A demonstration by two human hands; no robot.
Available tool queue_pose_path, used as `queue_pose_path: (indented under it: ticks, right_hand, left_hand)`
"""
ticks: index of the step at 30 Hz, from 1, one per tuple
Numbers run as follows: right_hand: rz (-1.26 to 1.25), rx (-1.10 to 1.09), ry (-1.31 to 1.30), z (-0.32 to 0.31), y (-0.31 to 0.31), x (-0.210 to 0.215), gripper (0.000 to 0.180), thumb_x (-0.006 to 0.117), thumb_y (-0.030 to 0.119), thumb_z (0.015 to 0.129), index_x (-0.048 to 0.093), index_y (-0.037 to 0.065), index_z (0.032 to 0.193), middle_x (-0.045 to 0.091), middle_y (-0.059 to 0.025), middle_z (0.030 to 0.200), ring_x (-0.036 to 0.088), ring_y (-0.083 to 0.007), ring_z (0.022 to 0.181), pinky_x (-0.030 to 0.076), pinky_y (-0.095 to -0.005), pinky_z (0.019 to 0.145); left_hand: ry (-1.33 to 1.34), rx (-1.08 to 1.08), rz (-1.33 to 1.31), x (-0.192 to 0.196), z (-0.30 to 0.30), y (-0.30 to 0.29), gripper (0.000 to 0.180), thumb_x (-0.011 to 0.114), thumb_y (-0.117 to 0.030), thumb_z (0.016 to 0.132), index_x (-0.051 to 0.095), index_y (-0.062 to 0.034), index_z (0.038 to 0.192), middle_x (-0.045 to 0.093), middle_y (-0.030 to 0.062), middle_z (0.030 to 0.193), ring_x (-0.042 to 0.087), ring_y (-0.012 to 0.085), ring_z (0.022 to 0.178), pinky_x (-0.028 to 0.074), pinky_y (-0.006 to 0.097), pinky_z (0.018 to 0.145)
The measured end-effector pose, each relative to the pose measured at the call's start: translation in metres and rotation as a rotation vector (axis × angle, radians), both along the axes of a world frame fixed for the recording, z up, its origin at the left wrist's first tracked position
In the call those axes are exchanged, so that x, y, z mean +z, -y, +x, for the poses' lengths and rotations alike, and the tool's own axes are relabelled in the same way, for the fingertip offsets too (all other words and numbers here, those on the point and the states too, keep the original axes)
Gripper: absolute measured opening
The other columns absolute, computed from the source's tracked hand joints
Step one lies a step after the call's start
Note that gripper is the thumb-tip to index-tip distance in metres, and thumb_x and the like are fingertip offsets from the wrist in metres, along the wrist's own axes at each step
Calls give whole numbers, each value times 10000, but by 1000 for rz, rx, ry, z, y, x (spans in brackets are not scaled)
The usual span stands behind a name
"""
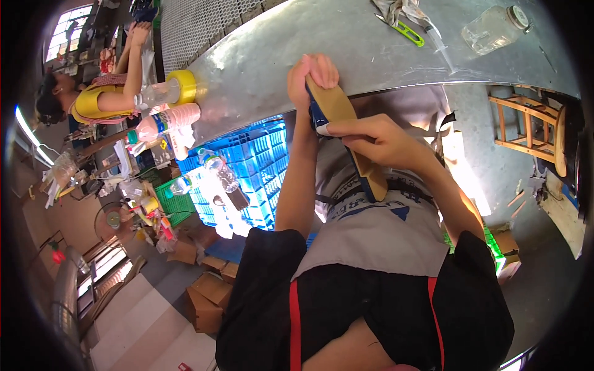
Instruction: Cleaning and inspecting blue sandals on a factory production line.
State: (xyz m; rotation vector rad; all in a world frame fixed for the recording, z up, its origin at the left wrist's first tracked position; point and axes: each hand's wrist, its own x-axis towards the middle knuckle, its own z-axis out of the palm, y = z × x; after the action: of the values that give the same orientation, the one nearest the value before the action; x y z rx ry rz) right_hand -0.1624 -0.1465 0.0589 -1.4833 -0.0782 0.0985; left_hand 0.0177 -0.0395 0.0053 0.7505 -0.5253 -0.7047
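Observation:
A shoe with a tan sole and a shiny navy blue upper (334,104) lies sole-up above my lap, slanting from the table edge down to my grey apron (371,241). My left hand (314,75) is closed round its far end, by the metal tabletop. Across the middle of the sole reaches my right hand (380,139), closed on the shoe with thumb and fingers at its edge. Something white covers one fingertip of that hand; I cannot tell what it is. The shoe's near end rests against or just above the apron.
A metal-topped table (260,74) bears a green cutter (408,34), a clear jar (495,29), a syringe-like tube (438,46) and yellow tape (181,86). Blue crates (263,164) stand at my left, cardboard boxes (207,297) behind. A wooden stool (532,127) is right. Another person (102,102) works far left.

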Motion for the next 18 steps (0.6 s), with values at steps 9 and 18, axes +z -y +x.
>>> queue_pose_path:
  ticks: [9, 18]
  right_hand:
    - [-269, 12, -12, 7, 6, 18, 424, 634, 90, 990, 677, 182, 1401, 696, -134, 821, 664, -235, 675, 517, -355, 666]
    - [-392, -240, -10, 7, -10, 22, 387, 655, 155, 1001, 676, 148, 1388, 763, -133, 979, 720, -290, 741, 563, -370, 692]
  left_hand:
    - [79, -88, -7, 1, 8, -3, 503, 343, -265, 1103, 514, -100, 659, 503, 67, 640, 492, 203, 632, 427, 353, 629]
    - [46, 21, 98, 9, -3, 4, 493, 355, -271, 1107, 499, -92, 671, 485, 72, 636, 474, 193, 610, 436, 352, 627]
